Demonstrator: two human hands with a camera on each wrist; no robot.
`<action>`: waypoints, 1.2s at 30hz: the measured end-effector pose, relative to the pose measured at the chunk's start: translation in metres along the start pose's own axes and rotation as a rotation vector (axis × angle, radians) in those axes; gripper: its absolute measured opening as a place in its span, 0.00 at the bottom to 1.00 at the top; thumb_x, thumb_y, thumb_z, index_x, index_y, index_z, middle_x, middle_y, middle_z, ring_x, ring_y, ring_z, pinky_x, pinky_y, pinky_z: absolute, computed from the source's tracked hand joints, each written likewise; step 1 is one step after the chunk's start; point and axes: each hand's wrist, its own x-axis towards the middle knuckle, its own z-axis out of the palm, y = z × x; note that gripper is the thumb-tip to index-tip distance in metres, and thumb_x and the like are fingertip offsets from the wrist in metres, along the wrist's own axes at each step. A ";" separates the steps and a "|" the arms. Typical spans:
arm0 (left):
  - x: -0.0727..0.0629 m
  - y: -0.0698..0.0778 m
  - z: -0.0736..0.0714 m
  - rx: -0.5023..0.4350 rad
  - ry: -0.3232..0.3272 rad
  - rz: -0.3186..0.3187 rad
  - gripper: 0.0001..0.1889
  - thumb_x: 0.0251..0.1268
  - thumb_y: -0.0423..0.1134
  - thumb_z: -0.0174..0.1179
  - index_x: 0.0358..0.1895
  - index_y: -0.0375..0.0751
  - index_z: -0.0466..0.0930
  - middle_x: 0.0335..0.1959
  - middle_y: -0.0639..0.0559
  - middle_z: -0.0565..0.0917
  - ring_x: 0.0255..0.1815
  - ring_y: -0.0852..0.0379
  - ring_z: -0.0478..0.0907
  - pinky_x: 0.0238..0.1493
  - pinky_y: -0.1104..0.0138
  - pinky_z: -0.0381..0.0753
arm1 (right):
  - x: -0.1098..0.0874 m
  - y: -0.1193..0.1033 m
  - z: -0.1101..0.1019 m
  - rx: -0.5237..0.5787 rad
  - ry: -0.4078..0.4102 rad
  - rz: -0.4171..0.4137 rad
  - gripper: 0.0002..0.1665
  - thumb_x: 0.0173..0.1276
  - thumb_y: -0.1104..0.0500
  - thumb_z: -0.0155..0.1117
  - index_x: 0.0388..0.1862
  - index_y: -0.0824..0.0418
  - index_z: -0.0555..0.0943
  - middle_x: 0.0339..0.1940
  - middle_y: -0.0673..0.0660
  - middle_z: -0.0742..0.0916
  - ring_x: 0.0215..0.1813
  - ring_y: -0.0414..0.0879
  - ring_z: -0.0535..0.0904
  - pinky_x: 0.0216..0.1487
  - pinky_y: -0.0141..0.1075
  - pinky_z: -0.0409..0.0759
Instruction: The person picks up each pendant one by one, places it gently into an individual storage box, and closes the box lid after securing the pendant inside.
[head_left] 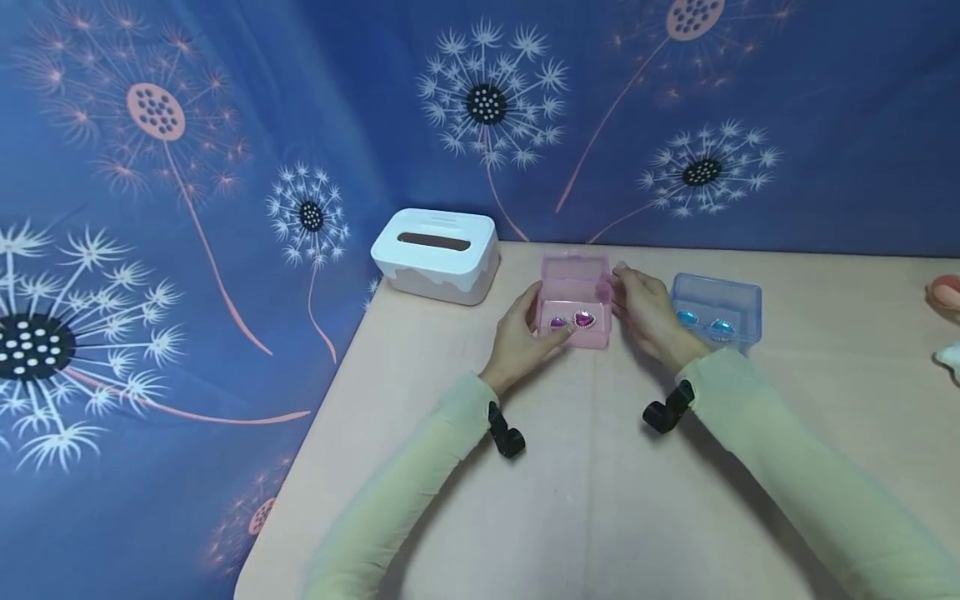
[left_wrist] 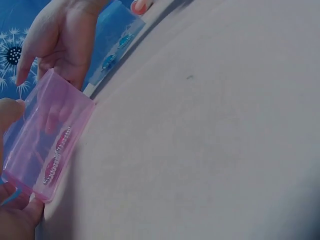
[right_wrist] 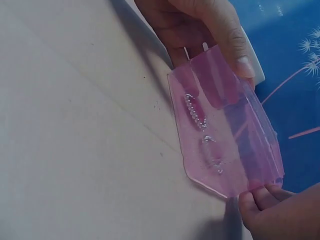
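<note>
A translucent pink plastic box [head_left: 596,337] stands near the middle of the table, its lid [head_left: 573,267] raised at the back. Two purple-pink gems [head_left: 583,318] with beaded silver rims show on the box; whether they lie inside or on its wall I cannot tell. My left hand [head_left: 525,337] grips the box's left end, thumb along the front. At the right end, my right hand [head_left: 648,312] pinches the box near the lid's corner; in the right wrist view its fingertips [right_wrist: 262,197] are on the pink edge. Some fingers are hidden behind the plastic.
A translucent blue box [head_left: 738,292] with two blue gems [head_left: 722,326] stands just right of my right hand. A white tissue box [head_left: 442,250] sits at back left. Partly cut-off reddish [head_left: 947,292] and white [head_left: 949,358] objects lie at the right edge. A blue dandelion-print cloth [head_left: 360,108] hangs behind.
</note>
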 end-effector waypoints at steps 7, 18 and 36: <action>-0.004 0.016 -0.003 -0.046 -0.012 0.002 0.43 0.56 0.32 0.69 0.73 0.31 0.54 0.70 0.34 0.65 0.71 0.42 0.66 0.70 0.59 0.67 | -0.002 -0.012 -0.001 -0.072 -0.013 -0.012 0.39 0.79 0.41 0.33 0.78 0.62 0.46 0.77 0.68 0.59 0.75 0.57 0.62 0.74 0.45 0.64; -0.005 0.011 -0.001 -0.057 0.005 -0.005 0.44 0.55 0.34 0.71 0.73 0.33 0.55 0.72 0.36 0.65 0.72 0.43 0.64 0.72 0.58 0.65 | 0.008 -0.049 0.018 -0.186 0.059 0.060 0.45 0.69 0.26 0.35 0.73 0.53 0.63 0.53 0.56 0.75 0.55 0.52 0.74 0.57 0.46 0.75; -0.003 0.009 0.000 -0.115 0.000 -0.062 0.44 0.55 0.34 0.71 0.74 0.39 0.55 0.72 0.40 0.65 0.74 0.47 0.63 0.72 0.60 0.64 | -0.004 -0.041 -0.012 -0.348 -0.266 -0.031 0.35 0.76 0.44 0.48 0.69 0.70 0.63 0.71 0.71 0.68 0.72 0.62 0.64 0.72 0.55 0.63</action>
